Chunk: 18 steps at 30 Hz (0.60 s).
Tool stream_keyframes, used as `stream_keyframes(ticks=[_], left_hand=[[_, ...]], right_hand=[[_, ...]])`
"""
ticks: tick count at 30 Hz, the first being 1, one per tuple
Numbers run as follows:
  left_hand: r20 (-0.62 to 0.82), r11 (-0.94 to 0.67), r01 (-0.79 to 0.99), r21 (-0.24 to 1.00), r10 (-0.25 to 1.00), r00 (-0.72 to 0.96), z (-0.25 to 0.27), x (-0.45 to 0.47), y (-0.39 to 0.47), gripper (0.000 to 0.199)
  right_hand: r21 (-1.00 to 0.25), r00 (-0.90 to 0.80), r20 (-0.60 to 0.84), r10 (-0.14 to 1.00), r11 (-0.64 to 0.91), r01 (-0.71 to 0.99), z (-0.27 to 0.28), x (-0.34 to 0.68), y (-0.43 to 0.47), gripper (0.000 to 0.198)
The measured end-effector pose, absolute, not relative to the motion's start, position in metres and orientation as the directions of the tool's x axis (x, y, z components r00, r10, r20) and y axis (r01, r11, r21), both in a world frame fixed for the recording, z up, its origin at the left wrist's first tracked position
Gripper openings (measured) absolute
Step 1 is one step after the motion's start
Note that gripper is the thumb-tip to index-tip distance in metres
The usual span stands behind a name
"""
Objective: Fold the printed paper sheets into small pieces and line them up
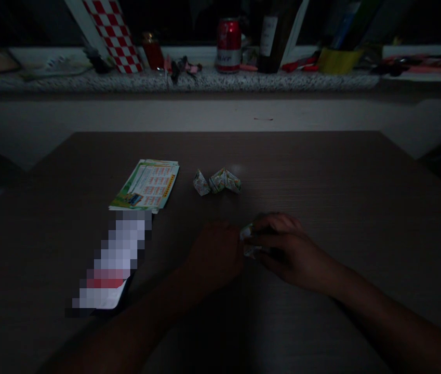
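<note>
A small piece of folded printed paper (246,231) is between my two hands, low over the table, and partly covered by fingers. My right hand (290,252) pinches its right side with bent fingers. My left hand (218,254) is closed at the paper's left side; its fingertips are hidden in shadow. Beyond my hands stand folded paper pieces: a single one (201,183) and, just right of it, a joined-looking pair (225,181). To their left lies a stack of calendar cards (152,184) with green edges.
A phone-like device (115,259) with a bright, blurred-out screen lies left of my left forearm. Behind the wooden table (321,171), a speckled windowsill (197,83) holds a red can (228,45), a dark bottle (269,41) and a red-checked box (115,36). The light is dim.
</note>
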<state>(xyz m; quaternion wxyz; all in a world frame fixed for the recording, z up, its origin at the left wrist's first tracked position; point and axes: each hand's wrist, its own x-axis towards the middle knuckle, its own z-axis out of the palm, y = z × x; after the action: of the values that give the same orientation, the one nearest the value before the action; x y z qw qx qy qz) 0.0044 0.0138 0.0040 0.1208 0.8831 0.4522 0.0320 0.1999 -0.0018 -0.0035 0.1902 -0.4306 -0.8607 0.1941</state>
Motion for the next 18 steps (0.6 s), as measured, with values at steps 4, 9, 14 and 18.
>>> stream_keyframes(ticks=[4, 9, 14, 18], left_hand=[[-0.043, -0.553, 0.800, 0.234, 0.816, 0.577, 0.003, 0.005, 0.013, 0.022], [-0.054, -0.558, 0.797, 0.229, 0.811, 0.583, 0.004, 0.006, 0.013, 0.024], [-0.069, -0.538, 0.808, 0.240, 0.821, 0.567, 0.006, 0.005, 0.013, 0.022], [-0.067, -0.526, 0.809, 0.262, 0.826, 0.559, 0.006, 0.004, 0.013, 0.022]], right_hand=[[-0.517, -0.506, 0.220, 0.834, 0.539, 0.665, -0.011, 0.195, 0.001, 0.015], [-0.520, -0.447, 0.230, 0.864, 0.498, 0.694, -0.016, 0.190, 0.004, 0.007], [-0.529, -0.501, 0.183, 0.846, 0.514, 0.675, -0.013, 0.195, 0.005, 0.015], [-0.526, -0.538, 0.165, 0.827, 0.535, 0.661, -0.009, 0.200, 0.004, 0.026]])
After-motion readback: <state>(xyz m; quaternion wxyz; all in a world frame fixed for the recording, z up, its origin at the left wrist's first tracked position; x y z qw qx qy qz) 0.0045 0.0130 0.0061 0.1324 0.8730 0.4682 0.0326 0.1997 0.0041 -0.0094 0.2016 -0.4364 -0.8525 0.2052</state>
